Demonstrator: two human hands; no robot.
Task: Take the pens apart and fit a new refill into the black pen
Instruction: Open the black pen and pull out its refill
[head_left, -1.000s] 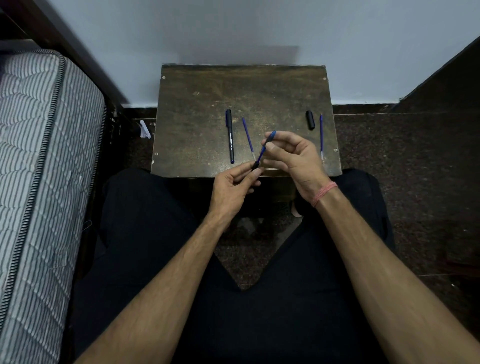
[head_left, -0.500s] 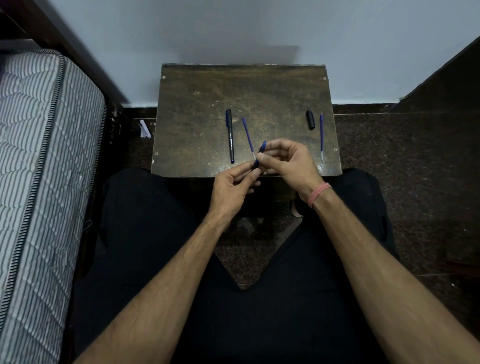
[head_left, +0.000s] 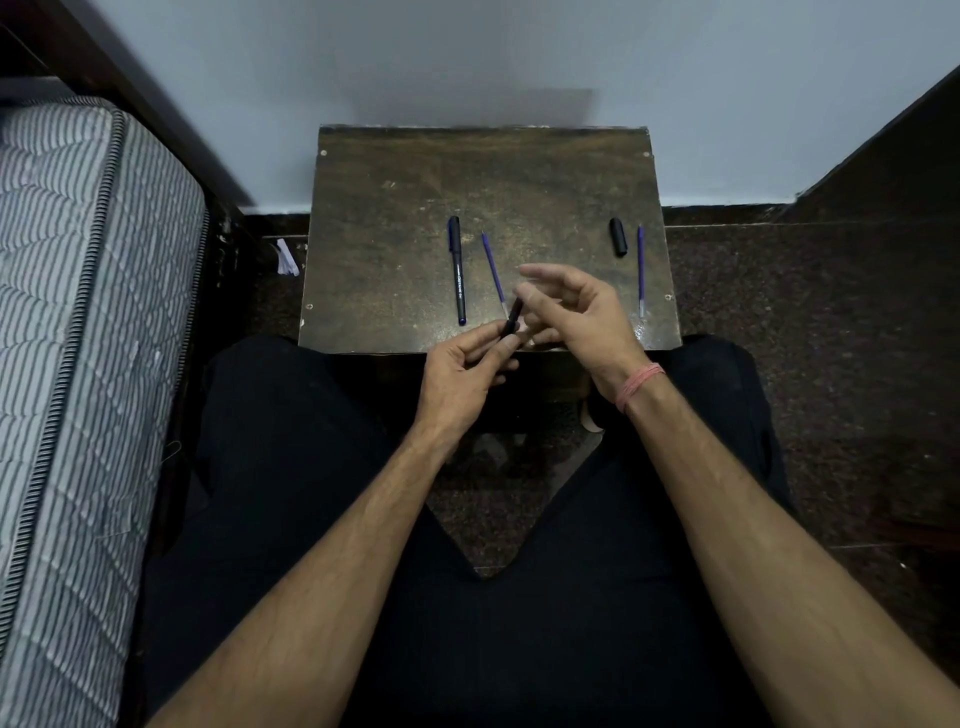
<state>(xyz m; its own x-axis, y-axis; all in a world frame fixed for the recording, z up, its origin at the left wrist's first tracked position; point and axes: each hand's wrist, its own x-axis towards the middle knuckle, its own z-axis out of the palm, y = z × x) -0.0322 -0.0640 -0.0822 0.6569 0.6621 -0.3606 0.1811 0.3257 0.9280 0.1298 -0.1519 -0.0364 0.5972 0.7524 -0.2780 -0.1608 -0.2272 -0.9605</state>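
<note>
My left hand (head_left: 462, 366) grips a black pen barrel (head_left: 511, 323) between thumb and fingers, tilted up to the right over the near edge of the small wooden table (head_left: 415, 171). No blue refill shows above the barrel. My right hand (head_left: 576, 312) hovers just right of the barrel's upper end, fingers spread and slightly blurred, holding nothing I can see. On the table lie a capped black pen (head_left: 457, 270), a loose blue refill (head_left: 493, 273) beside it, a black cap (head_left: 618, 236) and a second blue refill (head_left: 640, 270) at the right.
A striped mattress (head_left: 78, 338) runs along the left. The table stands against a pale wall (head_left: 467, 52), with dark speckled floor (head_left: 805, 338) to the right. My legs in black trousers (head_left: 311, 467) reach under the table's near edge.
The blue refill that stuck out of the barrel has slid down out of sight. My right hand's fingers have let go and spread. My left hand has stayed in place.
</note>
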